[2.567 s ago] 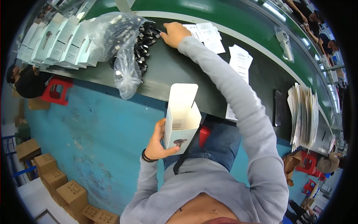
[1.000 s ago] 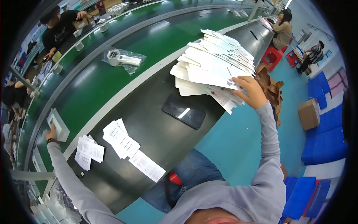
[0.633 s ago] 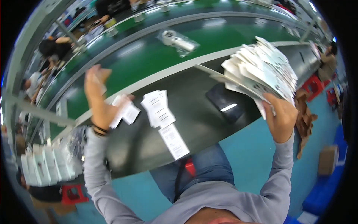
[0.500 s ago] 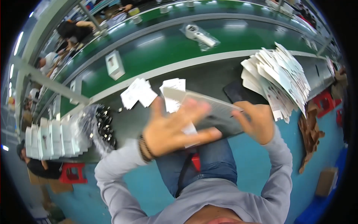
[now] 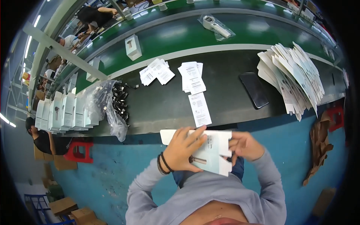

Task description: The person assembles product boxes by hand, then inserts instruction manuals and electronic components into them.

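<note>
Flat white carton blank (image 5: 210, 150) held over lap, just short of black bench (image 5: 157, 108) edge. Left hand (image 5: 183, 150) spread on top, right hand (image 5: 243, 144) pinching end flap. Best: steady panel, fold along crease, keep corners square.

**Dark counter beside a green conveyor belt**

The dark counter (image 5: 225, 108) runs along a green conveyor belt (image 5: 180, 37). On the counter lie a fanned stack of flat carton blanks (image 5: 296, 78) at the right, a black phone (image 5: 254, 90) just beside it, loose leaflets (image 5: 193, 77) in the middle, a clear bag of black cables (image 5: 112, 103), and a row of upright white boxes (image 5: 63, 110) at the left. On the belt stand a white box (image 5: 132, 47) and a bagged device (image 5: 215, 27).
</note>
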`<state>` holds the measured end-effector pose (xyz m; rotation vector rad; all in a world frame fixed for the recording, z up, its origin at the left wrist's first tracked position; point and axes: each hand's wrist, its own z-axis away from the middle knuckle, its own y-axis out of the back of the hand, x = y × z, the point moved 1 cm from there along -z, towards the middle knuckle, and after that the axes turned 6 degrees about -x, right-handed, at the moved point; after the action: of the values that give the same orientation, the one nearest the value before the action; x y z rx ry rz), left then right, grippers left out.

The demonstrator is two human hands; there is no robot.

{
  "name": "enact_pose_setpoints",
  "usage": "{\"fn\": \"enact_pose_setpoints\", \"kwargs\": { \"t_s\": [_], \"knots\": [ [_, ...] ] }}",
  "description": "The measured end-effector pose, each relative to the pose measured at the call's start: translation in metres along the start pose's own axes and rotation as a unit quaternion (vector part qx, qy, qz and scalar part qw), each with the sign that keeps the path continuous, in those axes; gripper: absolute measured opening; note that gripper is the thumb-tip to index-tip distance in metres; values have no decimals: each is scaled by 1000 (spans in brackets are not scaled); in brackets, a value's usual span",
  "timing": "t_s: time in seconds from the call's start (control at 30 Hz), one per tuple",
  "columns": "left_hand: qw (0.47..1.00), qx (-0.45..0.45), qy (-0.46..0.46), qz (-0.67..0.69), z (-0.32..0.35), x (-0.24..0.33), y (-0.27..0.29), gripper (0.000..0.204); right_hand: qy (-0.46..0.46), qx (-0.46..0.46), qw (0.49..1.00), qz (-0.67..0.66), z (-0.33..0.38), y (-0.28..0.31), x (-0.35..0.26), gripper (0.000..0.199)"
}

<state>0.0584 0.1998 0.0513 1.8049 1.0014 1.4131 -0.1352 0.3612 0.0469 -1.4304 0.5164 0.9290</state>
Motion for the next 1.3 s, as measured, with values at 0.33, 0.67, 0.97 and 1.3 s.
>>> {"fn": "enact_pose_setpoints", "kwargs": {
  "t_s": [0.33,0.67,0.97,1.3],
  "knots": [
    [977,-33,46,206,24,-3,-41,124,21,140,990,24,4,-1,54,37],
    [989,-87,101,66,11,9,-39,95,50,167,907,383,-8,4,50,88],
    [881,195,276,333,8,12,-54,65,123,217,906,343,-23,2,94,40],
    [693,134,126,697,33,-16,-67,115,120,83,979,146,-38,23,76,36]
  ]
}}
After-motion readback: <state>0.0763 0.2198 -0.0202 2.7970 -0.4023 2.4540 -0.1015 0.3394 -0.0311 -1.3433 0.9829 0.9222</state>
